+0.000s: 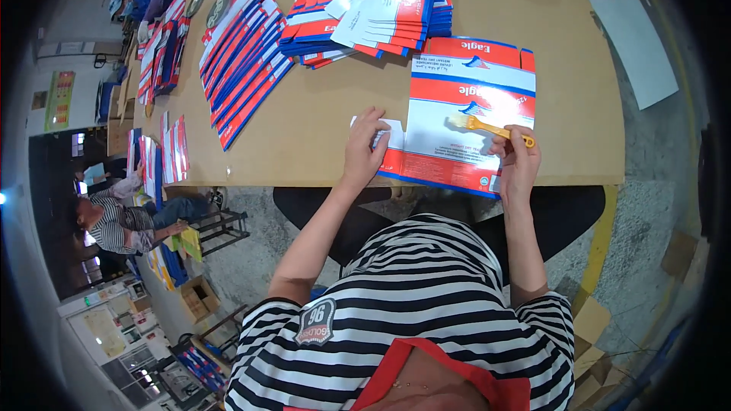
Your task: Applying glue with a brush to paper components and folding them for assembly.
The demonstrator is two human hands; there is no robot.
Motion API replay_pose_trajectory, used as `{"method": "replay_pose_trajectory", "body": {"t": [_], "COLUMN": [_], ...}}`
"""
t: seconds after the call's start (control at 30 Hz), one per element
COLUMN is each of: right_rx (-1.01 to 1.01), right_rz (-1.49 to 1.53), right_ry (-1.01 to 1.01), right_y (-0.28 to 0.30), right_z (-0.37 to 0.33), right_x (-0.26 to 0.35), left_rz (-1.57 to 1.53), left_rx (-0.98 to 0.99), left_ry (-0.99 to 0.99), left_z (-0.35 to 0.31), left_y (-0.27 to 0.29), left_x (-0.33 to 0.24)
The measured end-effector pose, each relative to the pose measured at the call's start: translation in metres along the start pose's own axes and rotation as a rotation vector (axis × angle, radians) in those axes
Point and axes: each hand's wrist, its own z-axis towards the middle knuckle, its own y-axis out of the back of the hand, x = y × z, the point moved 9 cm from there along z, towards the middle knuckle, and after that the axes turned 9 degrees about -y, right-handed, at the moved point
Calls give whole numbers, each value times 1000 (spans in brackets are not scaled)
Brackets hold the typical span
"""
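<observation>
A flat, unfolded printed carton [464,158] in red, white and blue lies on the table in front of me. My right hand [520,167] pinches the yellow handle of a small flat brush [476,123] over the carton's right half. The pale bristles point left, above the printed panel; whether they touch it I cannot tell. My left hand [367,149] rests at the carton's left side flap [394,135], fingers curved and the thumb apart from them. Part of that flap is hidden under the hand.
A thick stack of flat cartons [365,19] sits beyond the carton, and a fanned row of cartons [244,57] lies to its left. The brown table [579,106] ends just before my body. Another person [114,221] sits at the far left, near more cartons.
</observation>
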Motion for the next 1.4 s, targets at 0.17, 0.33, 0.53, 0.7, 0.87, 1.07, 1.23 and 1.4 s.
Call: {"method": "replay_pose_trajectory", "body": {"t": [0.17,0.33,0.53,0.7,0.87,1.07,1.23,1.4], "right_rx": [-75,-28,35,226,531,452,324,193], "right_rz": [275,461,390,365,438,420,344,384], "right_ry": [-106,-240,-285,-443,-686,-855,-852,-849], "right_y": [18,2,-21,-109,-263,-387,-436,-446], "right_z": [-9,-18,-25,-24,-11,54,53,66], "right_x": [-26,-44,-51,-56,-105,-227,-255,-255], "left_rz": [175,288,362,399,410,480,514,542], "left_rx": [382,535,448,441,397,319,259,242], "left_ry": [-94,-196,-189,-145,-70,81,244,266], "left_z": [-5,-37,-59,-85,-122,-167,-200,-198], "left_y": [-7,-3,9,26,55,103,154,181], "left_x": [-23,-22,-5,1,13,42,76,94]}}
